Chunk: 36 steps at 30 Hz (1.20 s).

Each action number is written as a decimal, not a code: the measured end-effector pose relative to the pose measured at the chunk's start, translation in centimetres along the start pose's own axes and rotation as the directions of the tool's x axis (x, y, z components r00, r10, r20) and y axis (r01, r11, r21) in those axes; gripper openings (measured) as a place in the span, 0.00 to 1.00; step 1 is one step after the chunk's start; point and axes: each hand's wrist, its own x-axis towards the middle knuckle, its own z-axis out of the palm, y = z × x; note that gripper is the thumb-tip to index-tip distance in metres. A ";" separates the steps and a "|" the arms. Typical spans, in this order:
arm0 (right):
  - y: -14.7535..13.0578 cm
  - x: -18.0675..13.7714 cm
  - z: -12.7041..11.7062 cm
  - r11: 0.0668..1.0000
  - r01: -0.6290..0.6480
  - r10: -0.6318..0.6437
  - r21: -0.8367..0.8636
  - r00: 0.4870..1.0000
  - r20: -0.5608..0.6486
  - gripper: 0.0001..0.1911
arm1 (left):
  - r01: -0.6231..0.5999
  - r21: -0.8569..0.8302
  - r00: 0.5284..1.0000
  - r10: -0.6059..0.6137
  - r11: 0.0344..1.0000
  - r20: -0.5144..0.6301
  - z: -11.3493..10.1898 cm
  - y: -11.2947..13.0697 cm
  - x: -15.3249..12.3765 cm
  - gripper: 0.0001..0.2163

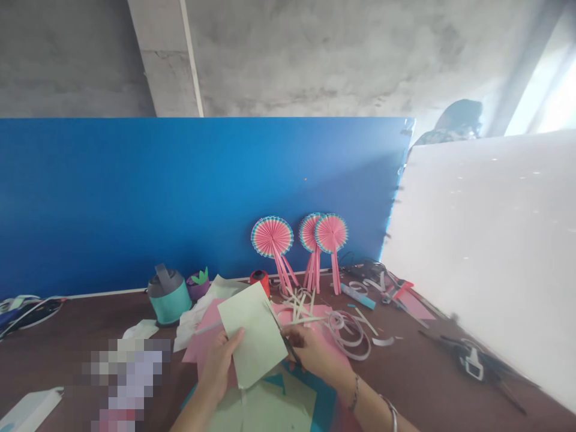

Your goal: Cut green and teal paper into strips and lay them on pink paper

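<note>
My left hand [219,363] pinches the lower left edge of a pale green paper sheet [252,333], holding it tilted above the table. My right hand [315,354] is closed around a pair of scissors [282,335]. Their blades lie along the sheet's right edge. Under both hands lie more sheets of paper: pale green [270,411], teal [321,402] and pink [202,342].
Three pink pleated paper rosettes [315,237] with streamers lean on a blue partition [180,192]. A teal-and-grey container [168,294], a red spool [260,278], paper strips [346,330] and scraps lie on the brown table [423,372]. A white board [495,240] stands at right; cables [477,360] lie at its foot.
</note>
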 end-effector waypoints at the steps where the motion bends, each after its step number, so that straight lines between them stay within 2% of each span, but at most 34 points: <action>1: -0.1 0.0 0.0 1.000 -0.001 0.001 -0.011 1.000 -0.009 0.20 | -0.010 0.011 1.000 0.010 1.000 0.011 -0.1 0.0 0.0 0.26; 7: -0.3 0.0 0.0 1.000 0.018 -0.018 -0.009 1.000 -0.018 0.20 | -0.019 0.066 0.999 0.017 0.998 0.042 -0.1 -0.2 -0.1 0.24; 13: 0.0 0.0 0.1 0.996 0.044 -0.043 0.081 0.999 -0.007 0.18 | -0.005 0.043 0.999 0.003 0.999 0.036 0.1 0.0 -0.2 0.24; 22: -0.2 0.0 0.1 0.994 0.075 -0.074 0.078 0.997 -0.013 0.15 | -0.006 0.061 0.996 0.001 0.998 0.088 0.0 -0.2 0.0 0.22; 36: -0.1 0.1 0.2 0.990 0.061 -0.060 0.127 0.998 -0.007 0.13 | 0.003 0.044 0.998 -0.006 0.999 0.067 0.0 -0.3 -0.1 0.21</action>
